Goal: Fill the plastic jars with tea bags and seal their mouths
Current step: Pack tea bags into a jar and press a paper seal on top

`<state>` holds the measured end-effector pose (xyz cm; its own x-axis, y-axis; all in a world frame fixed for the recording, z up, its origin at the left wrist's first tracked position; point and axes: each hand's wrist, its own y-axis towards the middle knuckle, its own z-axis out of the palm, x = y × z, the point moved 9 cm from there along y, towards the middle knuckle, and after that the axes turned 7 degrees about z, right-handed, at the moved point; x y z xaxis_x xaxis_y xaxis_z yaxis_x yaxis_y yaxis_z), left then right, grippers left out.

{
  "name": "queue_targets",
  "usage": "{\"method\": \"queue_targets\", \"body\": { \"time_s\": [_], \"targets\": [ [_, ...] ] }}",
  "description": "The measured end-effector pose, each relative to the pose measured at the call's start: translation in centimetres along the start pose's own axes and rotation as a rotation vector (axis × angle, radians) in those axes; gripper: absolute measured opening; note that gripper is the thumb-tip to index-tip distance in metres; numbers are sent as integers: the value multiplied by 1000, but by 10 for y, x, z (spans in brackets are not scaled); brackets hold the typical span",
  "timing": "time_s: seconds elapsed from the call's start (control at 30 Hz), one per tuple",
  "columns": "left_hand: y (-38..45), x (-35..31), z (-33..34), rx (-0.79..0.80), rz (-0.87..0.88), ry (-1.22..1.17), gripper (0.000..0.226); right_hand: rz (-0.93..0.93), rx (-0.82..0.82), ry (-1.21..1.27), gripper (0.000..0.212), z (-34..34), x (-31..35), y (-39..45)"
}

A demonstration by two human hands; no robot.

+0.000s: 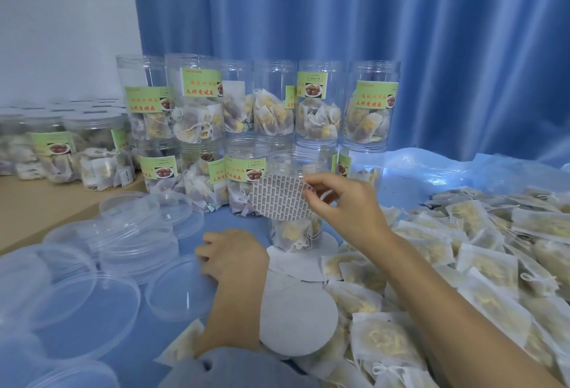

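1. Between the thumb and fingertips of the right hand point(336, 202) a round printed seal disc point(279, 197) was pinched by its right edge, hanging tilted just to the left of that grip and in front of the open jar point(296, 202)
2. Below the grip the jar stood on the bench point(234, 221), part-filled with tea bags point(293, 233); its mouth lay behind the disc, slightly above it
3. Left of and below the grip, the left hand point(229, 253) rested knuckles-up on the bench with fingers curled; whether it held anything could not be told
4. A good seal probably called for levelling the disc, centring it over the mouth, then pressing round the rim
5. Steadying the jar with the free hand seemed wise, since it looked light and could tip
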<state>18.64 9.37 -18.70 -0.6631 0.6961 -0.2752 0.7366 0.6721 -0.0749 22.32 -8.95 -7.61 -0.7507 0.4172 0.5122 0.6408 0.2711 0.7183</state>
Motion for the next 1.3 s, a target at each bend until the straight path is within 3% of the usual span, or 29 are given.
{"method": "queue_targets", "body": {
  "time_s": [0.1, 0.2, 0.3, 0.37, 0.43, 0.53, 0.6, 0.77, 0.93, 1.1, 1.3],
  "targets": [
    [-3, -13, -4, -128, 144, 16, 52, 8, 49, -11, 20, 5, -1, -1],
    [-6, -18, -19, -261, 216, -315, 59, -4, 29, 4, 20, 4, -1, -1],
    [-17, -17, -48, -561, 345, -680, 61, -12, -49, 15, 20, -2, -1, -1],
    [-24, -3, -59, -734, 292, -950, 49, -6, -98, 18, 20, -5, -3, -1],
    [-24, 16, -56, -802, 130, -1202, 31, 36, -127, 53, 20, -8, -9, -1],
    [-8, 40, -30, -706, -191, -1458, 30, 133, -151, 140, 18, -8, -20, -1],
    [6, 38, -14, -548, -241, -1650, 38, 203, -174, 207, 20, -10, -26, -1],
    [8, -2, -3, -160, -79, -2099, 54, 327, -209, 420, 28, -11, -35, 0],
    [4, -20, -12, -31, 107, -2151, 69, 425, -340, 519, 22, -27, -46, -4],
    [-7, -41, -21, 68, 354, -2058, 71, 427, 204, 643, 22, 20, -25, -2],
    [-11, -39, -23, 55, 340, -2070, 77, 518, 439, 766, 25, 42, -16, -9]
  ]
}}
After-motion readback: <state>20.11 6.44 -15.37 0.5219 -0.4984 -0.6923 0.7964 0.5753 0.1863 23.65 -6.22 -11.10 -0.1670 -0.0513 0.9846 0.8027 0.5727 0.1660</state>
